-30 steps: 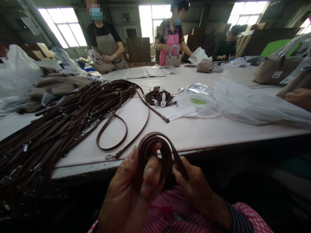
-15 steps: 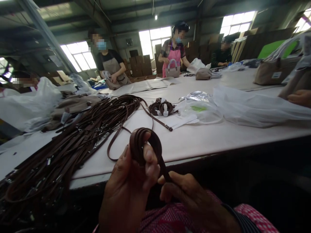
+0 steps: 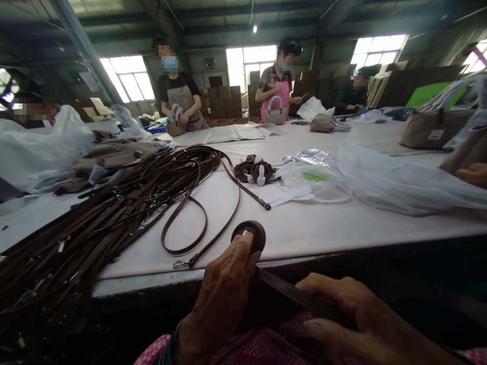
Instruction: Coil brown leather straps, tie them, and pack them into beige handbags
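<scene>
A dark brown strap (image 3: 258, 234) is wound into a tight coil at the table's front edge. My left hand (image 3: 224, 284) is closed on that coil, its fingers reaching into the middle. From the coil the strap's free length runs down to the right into my right hand (image 3: 342, 314), which is closed around it; the strap's far end is hidden. Just beyond my left hand, a loose strap with a metal clip (image 3: 184, 264) lies in a loop. Farther back sit several coiled straps (image 3: 255, 171) with white ties.
A big heap of brown straps (image 3: 133, 197) covers the left of the table (image 3: 304, 228). Clear plastic bags (image 3: 399, 177) and a white cloth (image 3: 289, 195) lie to the right, near a taupe handbag (image 3: 426, 124). Several co-workers stand or sit around the table with bags.
The coil has become smaller and tighter, and my left hand has turned over it. My right hand has moved right, drawing the strap's free length out.
</scene>
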